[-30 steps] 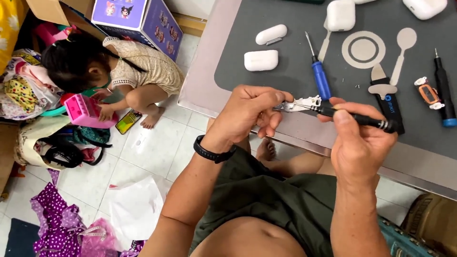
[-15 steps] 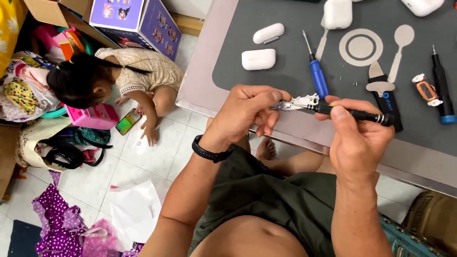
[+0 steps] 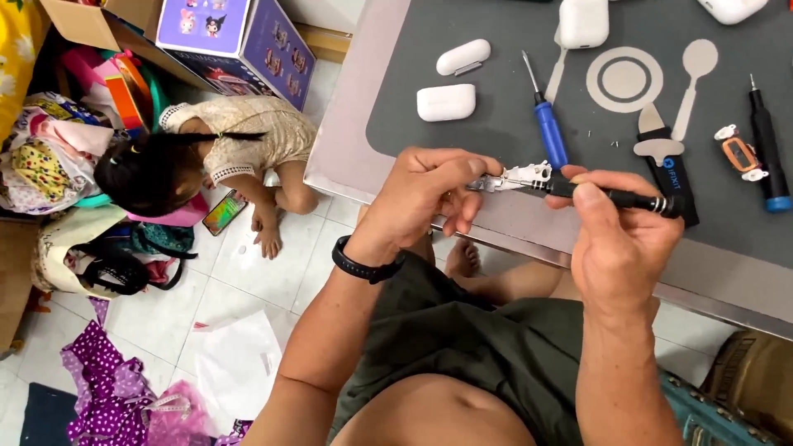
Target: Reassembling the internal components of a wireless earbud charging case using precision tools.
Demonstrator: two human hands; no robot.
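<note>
Left hand (image 3: 425, 198) pinching a small white part (image 3: 522, 177) over the table edge (image 3: 347, 157); right hand (image 3: 619, 239) clamped round a black precision screwdriver (image 3: 615, 196), tip touching the part. Blue screwdriver (image 3: 548, 132) just beyond.

grey mat (image 3: 496, 132) on the table has two white earbud cases (image 3: 446, 102), a blue-handled screwdriver (image 3: 549, 132), a black-and-blue driver (image 3: 766, 153) and a little orange part (image 3: 737, 154). purple box (image 3: 235, 37) on the tiled floor (a child (image 3: 206, 153) crouches beside it), purple dotted cloth (image 3: 99, 384) lower left.
</note>
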